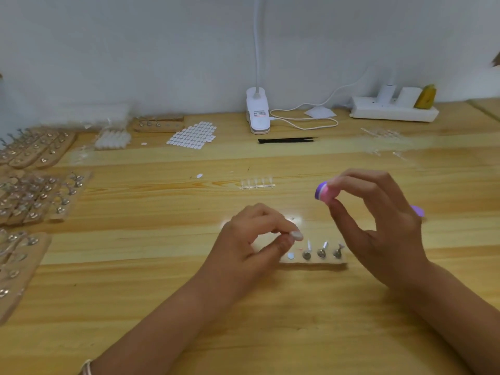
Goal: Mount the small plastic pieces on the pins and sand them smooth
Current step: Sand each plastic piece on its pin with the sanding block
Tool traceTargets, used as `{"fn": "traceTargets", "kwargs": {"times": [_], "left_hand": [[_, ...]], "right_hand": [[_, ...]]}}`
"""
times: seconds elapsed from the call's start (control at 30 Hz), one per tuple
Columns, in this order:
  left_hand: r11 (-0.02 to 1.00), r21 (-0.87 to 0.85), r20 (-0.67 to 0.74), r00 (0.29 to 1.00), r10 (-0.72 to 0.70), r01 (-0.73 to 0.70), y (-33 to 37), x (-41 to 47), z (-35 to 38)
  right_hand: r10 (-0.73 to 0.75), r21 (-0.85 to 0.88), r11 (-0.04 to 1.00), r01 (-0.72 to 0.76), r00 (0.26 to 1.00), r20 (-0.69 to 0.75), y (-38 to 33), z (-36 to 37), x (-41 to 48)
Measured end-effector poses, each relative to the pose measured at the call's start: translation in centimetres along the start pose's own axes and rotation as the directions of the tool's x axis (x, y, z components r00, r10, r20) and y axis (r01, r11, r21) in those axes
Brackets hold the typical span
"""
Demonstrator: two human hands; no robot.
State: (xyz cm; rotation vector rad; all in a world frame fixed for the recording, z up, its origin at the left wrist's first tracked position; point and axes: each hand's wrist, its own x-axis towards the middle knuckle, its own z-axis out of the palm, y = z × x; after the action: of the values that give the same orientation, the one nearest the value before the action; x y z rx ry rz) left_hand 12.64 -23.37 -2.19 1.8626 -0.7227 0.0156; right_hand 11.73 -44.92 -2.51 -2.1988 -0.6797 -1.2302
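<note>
A small wooden pin holder lies on the table between my hands. It carries three metal pins with clear plastic pieces on them and a white disc at its left end. My left hand pinches a small white plastic piece just above the holder's left end. My right hand grips a pink and purple sanding block, raised above the holder's right side. A strip of clear plastic pieces lies farther back.
Many wooden holders with pins crowd the left edge. A sheet of white pads, a white clip lamp with its cable, black tweezers and a power strip line the back by the wall.
</note>
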Motion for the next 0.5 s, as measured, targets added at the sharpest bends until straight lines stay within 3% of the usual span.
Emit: {"fn": "traceTargets", "kwargs": {"times": [0.2, 0.4, 0.5], "left_hand": [[0.979, 0.205, 0.081, 0.996, -0.037, 0.02, -0.7, 0.1, 0.6], [0.984, 0.174, 0.067, 0.996, -0.06, 0.047, -1.0, 0.0, 0.6], [0.986, 0.151, 0.043, 0.996, -0.08, 0.073, -1.1, 0.0, 0.6]], "right_hand": [[0.015, 0.015, 1.0, -0.016, 1.0, 0.026, -0.2, 0.2, -0.2], [0.217, 0.173, 0.951, -0.258, 0.951, 0.221, -1.4, -0.6, -0.1], [0.204, 0.157, 0.949, -0.273, 0.913, 0.353, -1.6, -1.1, 0.1]]}}
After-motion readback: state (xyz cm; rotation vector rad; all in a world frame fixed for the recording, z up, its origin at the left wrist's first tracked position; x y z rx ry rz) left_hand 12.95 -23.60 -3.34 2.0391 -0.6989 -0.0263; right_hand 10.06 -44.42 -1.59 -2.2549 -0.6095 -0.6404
